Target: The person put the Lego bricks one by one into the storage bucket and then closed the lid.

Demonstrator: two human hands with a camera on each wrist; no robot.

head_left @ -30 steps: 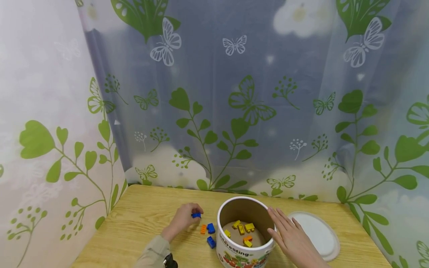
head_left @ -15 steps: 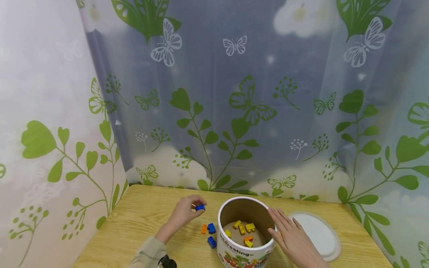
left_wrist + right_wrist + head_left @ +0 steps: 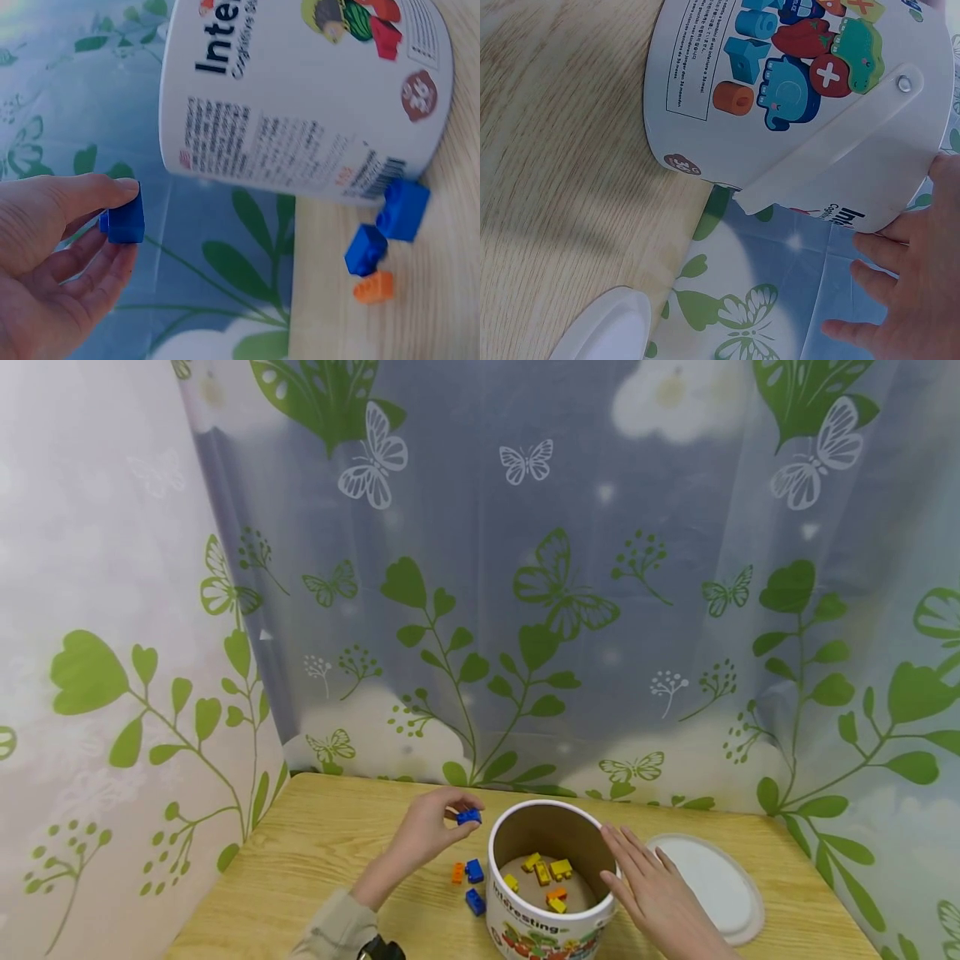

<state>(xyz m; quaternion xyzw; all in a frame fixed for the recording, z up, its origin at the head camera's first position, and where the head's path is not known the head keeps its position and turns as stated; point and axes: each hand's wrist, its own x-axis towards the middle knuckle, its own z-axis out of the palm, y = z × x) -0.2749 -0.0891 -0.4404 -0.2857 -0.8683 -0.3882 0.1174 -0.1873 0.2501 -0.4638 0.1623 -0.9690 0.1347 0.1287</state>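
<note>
Between thumb and fingers, my left hand (image 3: pixel 429 827) pinches a blue toy brick (image 3: pixel 468 817) in the air, just left of the bucket's rim. The same blue brick (image 3: pixel 126 216) shows in the left wrist view, apart from the bucket. The round white bucket (image 3: pixel 551 927) stands on the table with its top off; several yellow bricks (image 3: pixel 542 872) and an orange brick (image 3: pixel 557 894) lie on its floor. My right hand (image 3: pixel 651 883), fingers straight, rests against the bucket's right rim.
Left of the bucket lie two blue bricks (image 3: pixel 475 902) and an orange brick (image 3: pixel 457 873) on the wooden table (image 3: pixel 322 835). A white lid (image 3: pixel 708 881) lies right of the bucket, beyond my right hand. A patterned curtain (image 3: pixel 465 610) hangs behind the table.
My left hand has lifted the blue brick off the table area and carried it right and up toward the bucket's rim. The right hand has stayed in place.
</note>
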